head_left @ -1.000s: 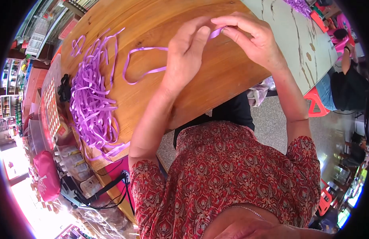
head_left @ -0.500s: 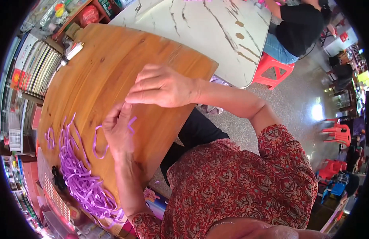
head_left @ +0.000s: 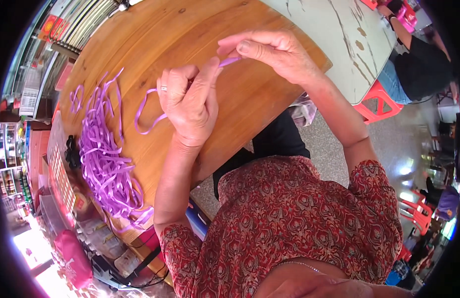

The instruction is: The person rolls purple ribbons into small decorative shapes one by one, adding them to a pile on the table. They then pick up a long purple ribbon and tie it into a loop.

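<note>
- At the far left, below the edge of the brown wooden counter (head_left: 249, 109), is a soft, bright pink bag (head_left: 73, 258).
- A small black object (head_left: 72, 151), too unclear to identify, sits at the counter's left edge.
- Just right of it and higher up lies a small, thin loop of purple ribbon (head_left: 77, 98), apart from the larger heap.
- A long, tangled heap of shiny, narrow purple ribbons (head_left: 106, 159) spreads along the left side of the counter, loose ends pointing up and others trailing at the lower end.
- Right of the heap, a narrow purple ribbon (head_left: 231, 61) curves out in a loop and passes behind the left hand.
- The left hand (head_left: 190, 102), wearing a silver-coloured ring (head_left: 164, 88), is above the counter with fingers curled, pinching the ribbon near its fingertips.
- A short stretch of that ribbon spans the gap between the hands.
- The right hand (head_left: 277, 52), slightly higher, bends over the ribbon and pinches it between thumb and fingers.
- Farther right are a white, dark-veined tabletop (head_left: 329, 39), a red plastic stool (head_left: 376, 107) and a seated person in black and blue clothing (head_left: 423, 69).
</note>
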{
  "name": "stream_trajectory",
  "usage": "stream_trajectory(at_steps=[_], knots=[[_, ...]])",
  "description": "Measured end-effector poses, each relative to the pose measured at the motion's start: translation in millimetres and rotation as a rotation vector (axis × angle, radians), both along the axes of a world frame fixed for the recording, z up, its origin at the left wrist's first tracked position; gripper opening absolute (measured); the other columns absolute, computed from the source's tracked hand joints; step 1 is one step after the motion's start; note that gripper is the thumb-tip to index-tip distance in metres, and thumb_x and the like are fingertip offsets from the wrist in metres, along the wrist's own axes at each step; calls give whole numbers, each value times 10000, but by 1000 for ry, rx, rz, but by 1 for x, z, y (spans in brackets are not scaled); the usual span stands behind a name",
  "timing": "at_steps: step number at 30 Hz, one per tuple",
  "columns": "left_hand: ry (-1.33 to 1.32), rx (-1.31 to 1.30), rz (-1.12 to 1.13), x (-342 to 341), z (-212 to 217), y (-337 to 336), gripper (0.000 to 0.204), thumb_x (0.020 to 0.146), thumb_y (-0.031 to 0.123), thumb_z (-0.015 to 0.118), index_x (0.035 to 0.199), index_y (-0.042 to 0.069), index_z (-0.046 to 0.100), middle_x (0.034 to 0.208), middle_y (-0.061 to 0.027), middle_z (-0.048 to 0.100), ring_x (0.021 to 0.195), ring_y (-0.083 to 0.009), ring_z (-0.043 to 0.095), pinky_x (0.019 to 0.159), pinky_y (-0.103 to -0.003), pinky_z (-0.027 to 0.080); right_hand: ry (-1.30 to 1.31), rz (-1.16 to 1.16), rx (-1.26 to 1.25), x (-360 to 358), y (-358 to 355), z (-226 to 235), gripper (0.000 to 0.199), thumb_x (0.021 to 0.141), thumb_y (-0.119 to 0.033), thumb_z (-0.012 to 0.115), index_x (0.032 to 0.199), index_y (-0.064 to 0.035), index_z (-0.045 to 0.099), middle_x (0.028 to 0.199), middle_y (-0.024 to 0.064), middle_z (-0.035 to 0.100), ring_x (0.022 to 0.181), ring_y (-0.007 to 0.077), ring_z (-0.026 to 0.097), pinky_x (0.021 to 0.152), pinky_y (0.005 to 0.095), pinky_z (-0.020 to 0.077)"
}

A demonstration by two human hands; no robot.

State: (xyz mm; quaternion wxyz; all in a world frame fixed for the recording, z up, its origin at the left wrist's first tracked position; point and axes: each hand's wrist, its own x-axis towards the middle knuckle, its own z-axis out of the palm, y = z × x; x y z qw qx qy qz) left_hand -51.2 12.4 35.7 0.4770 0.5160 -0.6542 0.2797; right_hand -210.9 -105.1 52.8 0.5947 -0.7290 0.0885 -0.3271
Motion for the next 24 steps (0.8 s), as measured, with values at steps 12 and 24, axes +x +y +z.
stream_trajectory(at_steps=[12,24], knots=[[-114,76,82,6,4,2,208,697,87,704,904,99,696,723,-16,489,632,-183,471,574,-320,354,81,-70,-468,3,10,6,173,821,-34,641,990,-25,676,826,62,652,758,133,618,680,239,487],[980,572,-306,1,7,5,83,834,89,666,871,15,668,702,49,524,617,-25,459,535,-180,411,40,-272,-1021,-2,0,-3,188,773,-54,675,960,-72,684,771,50,606,700,193,586,605,289,476]])
